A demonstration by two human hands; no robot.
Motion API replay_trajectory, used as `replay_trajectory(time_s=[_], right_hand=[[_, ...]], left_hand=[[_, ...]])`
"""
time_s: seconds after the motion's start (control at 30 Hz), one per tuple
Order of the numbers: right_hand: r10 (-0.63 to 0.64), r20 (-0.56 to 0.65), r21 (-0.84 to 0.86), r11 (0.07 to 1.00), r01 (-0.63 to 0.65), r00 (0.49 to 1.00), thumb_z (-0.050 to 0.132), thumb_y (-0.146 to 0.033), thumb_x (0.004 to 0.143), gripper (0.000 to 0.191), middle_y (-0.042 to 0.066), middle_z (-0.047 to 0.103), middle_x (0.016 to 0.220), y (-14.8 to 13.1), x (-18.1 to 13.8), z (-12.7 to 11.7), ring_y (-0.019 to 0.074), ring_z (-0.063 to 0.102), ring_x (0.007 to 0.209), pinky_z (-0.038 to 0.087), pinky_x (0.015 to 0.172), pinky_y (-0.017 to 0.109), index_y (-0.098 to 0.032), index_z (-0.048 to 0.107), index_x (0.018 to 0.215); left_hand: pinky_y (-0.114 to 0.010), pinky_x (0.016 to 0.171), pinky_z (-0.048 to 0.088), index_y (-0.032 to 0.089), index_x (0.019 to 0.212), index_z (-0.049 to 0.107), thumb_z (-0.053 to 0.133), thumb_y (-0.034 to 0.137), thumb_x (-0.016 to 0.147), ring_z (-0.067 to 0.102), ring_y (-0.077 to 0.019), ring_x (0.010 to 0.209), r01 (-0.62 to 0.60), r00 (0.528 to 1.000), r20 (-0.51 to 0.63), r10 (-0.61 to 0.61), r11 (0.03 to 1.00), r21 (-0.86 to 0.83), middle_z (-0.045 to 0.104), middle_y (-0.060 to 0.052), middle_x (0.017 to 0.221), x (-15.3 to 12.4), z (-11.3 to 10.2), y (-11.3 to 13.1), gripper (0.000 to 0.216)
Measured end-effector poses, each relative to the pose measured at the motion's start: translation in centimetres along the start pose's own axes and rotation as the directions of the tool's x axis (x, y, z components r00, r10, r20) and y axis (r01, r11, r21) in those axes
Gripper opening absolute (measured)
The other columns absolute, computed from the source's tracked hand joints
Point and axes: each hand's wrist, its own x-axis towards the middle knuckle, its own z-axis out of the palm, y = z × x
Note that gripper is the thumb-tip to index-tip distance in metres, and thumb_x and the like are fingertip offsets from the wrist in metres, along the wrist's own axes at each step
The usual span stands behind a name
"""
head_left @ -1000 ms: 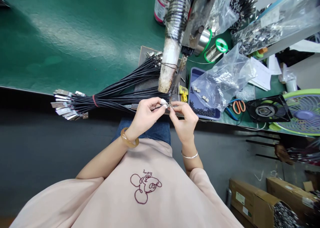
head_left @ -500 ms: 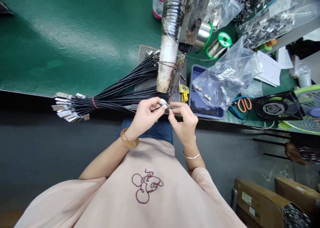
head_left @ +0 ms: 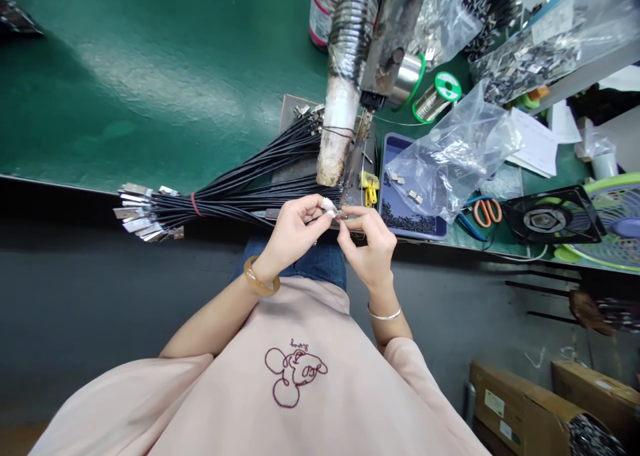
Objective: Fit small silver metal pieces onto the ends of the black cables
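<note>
Close together at the bench edge, my left hand (head_left: 303, 229) and my right hand (head_left: 369, 241) pinch a small metal connector (head_left: 339, 214) between their fingertips. Its details are mostly covered by the fingers. White wrapping covers fingertips of my left hand. Just behind and left of the hands lies a bundle of black cables (head_left: 235, 201) with metal plug ends, tied by a red band (head_left: 197, 205). Above the fingertips hangs a soldering tool's metal arm (head_left: 356, 151), beside a stained white hose nozzle (head_left: 335, 133).
Right of my hands are a yellow clip (head_left: 370, 193) and a blue tray (head_left: 439, 229) with small black parts and a plastic bag (head_left: 450, 153). Farther right lie orange-handled pliers (head_left: 487, 211) and a black fan (head_left: 553, 215). Solder spools (head_left: 437, 98) stand behind.
The view has shifted slightly, so the bench items sit a little differently in the picture. Both hands keep nearly the same pinch on the connector.
</note>
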Motion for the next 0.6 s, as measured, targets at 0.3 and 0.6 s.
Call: replay_trajectory(time_s=[0.3,0.6], right_hand=[[0.165,-0.126,0.060,0.985,-0.159,0.978,0.056,-0.023,0.099,0.003,0.001,0.073,0.093,-0.2,-1.2,-0.6,0.0102,0.069,0.064,0.055,0.056,0.022,-0.023,0.059,0.098],[-0.072,0.165,-0.193,0.976,0.103,0.984,0.057,-0.023,0.099,0.011,-0.002,0.068,0.069,0.1,-0.5,-0.7,0.0086,0.059,0.055,0.042,0.058,0.023,-0.019,0.067,0.097]], left_hand=[[-0.020,0.054,0.036,0.013,0.084,0.067,0.066,0.028,0.084,0.043,-0.0076,0.054,0.004,0.997,0.077,-0.007,0.999,0.043,0.050,0.003,0.062,-0.3,-0.5,-0.1,0.014],[-0.020,0.054,0.037,0.013,0.072,0.064,0.060,0.019,0.080,0.044,-0.0076,0.054,0.018,0.977,0.211,-0.033,0.997,0.071,0.051,0.002,0.060,-0.5,-1.3,-0.3,0.011]])
